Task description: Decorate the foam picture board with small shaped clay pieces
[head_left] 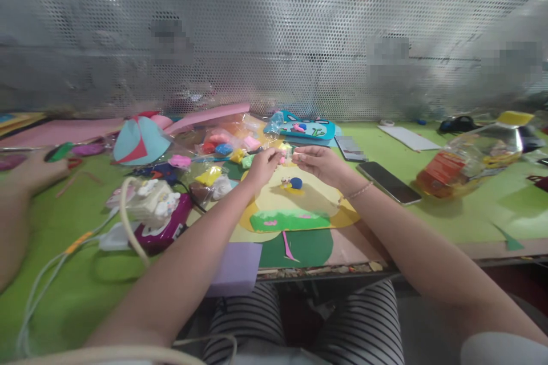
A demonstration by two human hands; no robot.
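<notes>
My left hand (264, 166) and my right hand (322, 165) are raised close together over a yellow foam sheet (265, 199). A small pink piece of clay (282, 159) shows at my left fingertips, which are pinched together. The right thumb and fingers are also drawn together, but what they hold, if anything, is too small to make out. Below them on the sheet sits a little clay figure (294, 183) with a blue round body and a pale head. Along the sheet's near edge runs a green clay strip (295, 220) with pink spots.
Bagged coloured clay (222, 145) lies behind to the left. A purple device (165, 228) with cables stands nearer. A phone (389, 181) and a tilted bottle (462, 159) are at right. Another person's hand (36, 174) reaches in at far left; a perforated metal screen (274, 28) stands behind.
</notes>
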